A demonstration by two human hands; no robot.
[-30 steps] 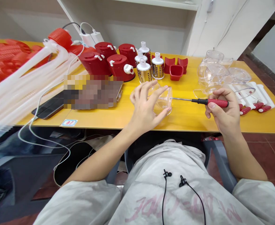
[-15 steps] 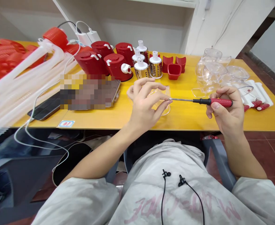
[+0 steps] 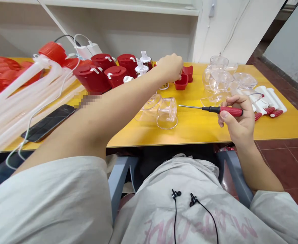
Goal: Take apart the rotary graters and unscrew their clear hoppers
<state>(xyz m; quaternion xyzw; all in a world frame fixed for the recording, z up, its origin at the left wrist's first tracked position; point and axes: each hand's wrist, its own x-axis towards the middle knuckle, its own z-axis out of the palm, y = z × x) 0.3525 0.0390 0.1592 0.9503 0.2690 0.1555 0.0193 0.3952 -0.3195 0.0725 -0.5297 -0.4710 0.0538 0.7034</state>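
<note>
My right hand (image 3: pixel 236 117) is closed around the red and black handle of a screwdriver (image 3: pixel 230 110). Its thin metal shaft points left, level above the table. My left hand (image 3: pixel 170 69) is stretched to the back of the table, fingers curled down at a small red square cup (image 3: pixel 181 82). What those fingertips hold, if anything, is hidden. Below my left forearm lies a clear plastic housing (image 3: pixel 166 110) with a round rim, on its side; the screwdriver's tip is just right of it. Metal grater drums (image 3: pixel 146 60) with white tops are partly covered by my left hand and arm.
Red machine bodies (image 3: pixel 115 76) stand behind my left forearm. More clear housings (image 3: pixel 221 79) are heaped at the right, beside white handles (image 3: pixel 268 101) with red grips. A phone (image 3: pixel 49 122), a white cable (image 3: pixel 62 84) and long whitish plastic strips (image 3: pixel 34 98) lie at the left.
My left hand has left the screwdriver's tip and reached forward to the red cups, uncovering the clear housing. My right hand still holds the screwdriver in nearly the same place. The view has shifted slightly.
</note>
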